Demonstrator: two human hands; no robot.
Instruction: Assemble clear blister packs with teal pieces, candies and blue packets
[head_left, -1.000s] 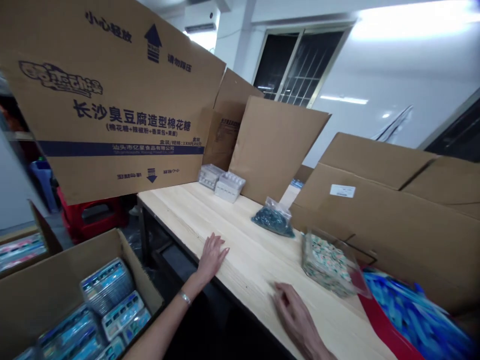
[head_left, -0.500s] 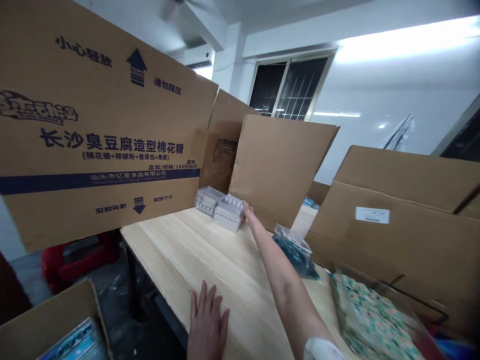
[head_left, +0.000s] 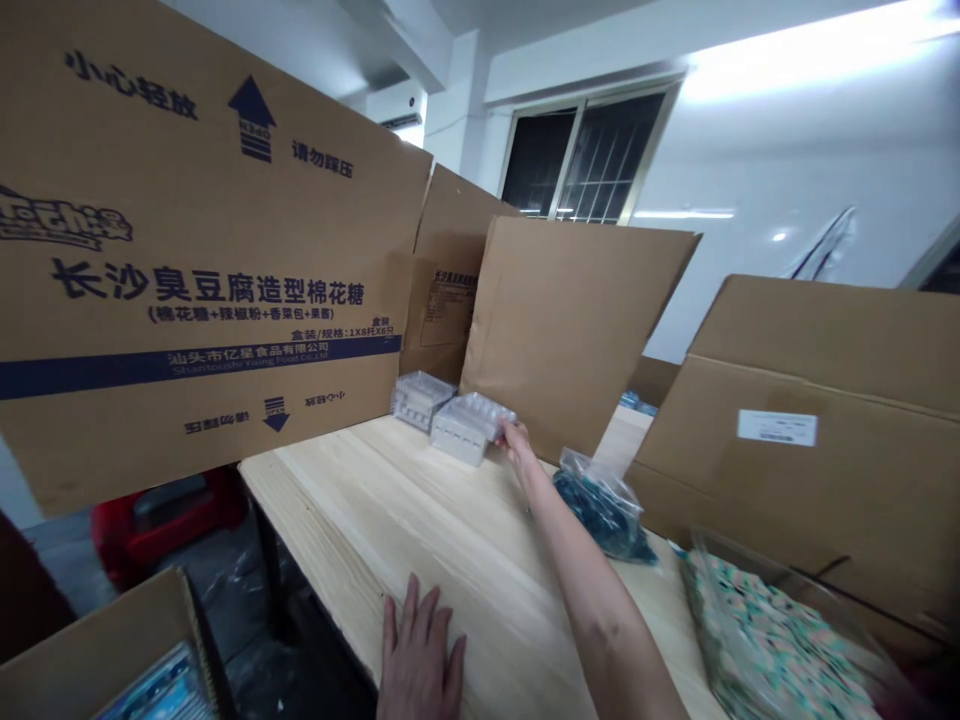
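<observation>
My right hand [head_left: 514,440] reaches to the back of the table, its fingers pinched on the near right edge of a clear plastic tray [head_left: 489,408]. The tray lies tilted and shifted to the right on top of a stack of like trays [head_left: 457,440]. To the left of it stands a second stack of clear trays [head_left: 421,400]. My left hand [head_left: 421,655] rests flat near the table's front left edge, fingers spread, with nothing in it.
Tall cardboard [head_left: 225,230] walls the left and back of the wooden table [head_left: 360,500]. On the right lie a bag of dark green packets [head_left: 604,515], a bag of small patterned packets [head_left: 772,630] and an open carton [head_left: 825,400]. A box [head_left: 97,640] and red stool [head_left: 150,530] stand lower left.
My right hand has drawn back slightly to the right, pulling the top tray partly off its stack. My left hand has stayed flat on the table. The view has shifted a little.
</observation>
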